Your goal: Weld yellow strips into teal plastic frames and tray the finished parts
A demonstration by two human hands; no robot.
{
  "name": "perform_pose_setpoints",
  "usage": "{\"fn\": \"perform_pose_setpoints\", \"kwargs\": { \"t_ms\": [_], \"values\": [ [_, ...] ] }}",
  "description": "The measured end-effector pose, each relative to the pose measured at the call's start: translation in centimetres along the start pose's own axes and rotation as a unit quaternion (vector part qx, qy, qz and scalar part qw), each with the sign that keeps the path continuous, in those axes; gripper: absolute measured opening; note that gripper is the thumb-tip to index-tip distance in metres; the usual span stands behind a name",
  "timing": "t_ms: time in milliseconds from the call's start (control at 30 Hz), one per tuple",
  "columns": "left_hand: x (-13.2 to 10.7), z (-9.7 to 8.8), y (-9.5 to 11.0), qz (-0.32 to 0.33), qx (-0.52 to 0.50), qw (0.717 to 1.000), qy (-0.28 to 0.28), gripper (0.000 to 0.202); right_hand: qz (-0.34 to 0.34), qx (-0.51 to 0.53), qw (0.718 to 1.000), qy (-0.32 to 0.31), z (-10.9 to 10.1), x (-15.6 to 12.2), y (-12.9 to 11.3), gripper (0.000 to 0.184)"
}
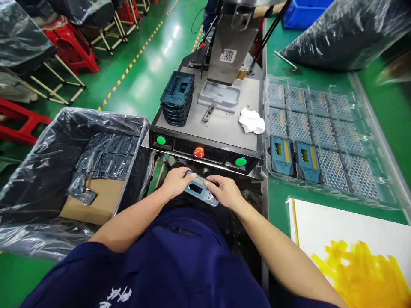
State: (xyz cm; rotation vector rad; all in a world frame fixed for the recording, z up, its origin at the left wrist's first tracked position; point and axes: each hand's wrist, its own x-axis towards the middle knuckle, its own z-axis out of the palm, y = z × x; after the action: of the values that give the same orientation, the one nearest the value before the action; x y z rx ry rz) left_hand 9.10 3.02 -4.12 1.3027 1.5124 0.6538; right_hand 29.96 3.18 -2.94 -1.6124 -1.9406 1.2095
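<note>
A blue-grey plastic housing (201, 188) with a dark rectangular window is held low in front of my body, below the machine's front edge. My left hand (176, 182) grips its left end, thumb on top. At its upper right edge, the thumb and fingers of my right hand (224, 190) are closed on it. A tan strip lies along its upper edge, by both thumbs. On the machine bed stands a stack of dark housings (177, 96), left of a grey fixture (220, 95). Two similar housings with tan strips sit in the clear compartment tray (334, 169) on the right.
The press machine (205, 132) has two green buttons and a red stop button in front. A crumpled white cloth (252, 121) lies on its bed. At left, a plastic-lined bin (105, 112) holds wrapped parts and cardboard. A white board (349, 222) with yellow strips is at lower right.
</note>
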Motion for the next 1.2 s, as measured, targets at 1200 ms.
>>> {"fn": "perform_pose_setpoints", "kwargs": {
  "t_ms": [1200],
  "values": [
    [-0.5,-2.8,2.0,-0.104,-0.328,0.935,0.083,0.056,-0.075,-0.283,0.861,0.416,-16.1,-5.8,3.7,0.056]
  ]
}}
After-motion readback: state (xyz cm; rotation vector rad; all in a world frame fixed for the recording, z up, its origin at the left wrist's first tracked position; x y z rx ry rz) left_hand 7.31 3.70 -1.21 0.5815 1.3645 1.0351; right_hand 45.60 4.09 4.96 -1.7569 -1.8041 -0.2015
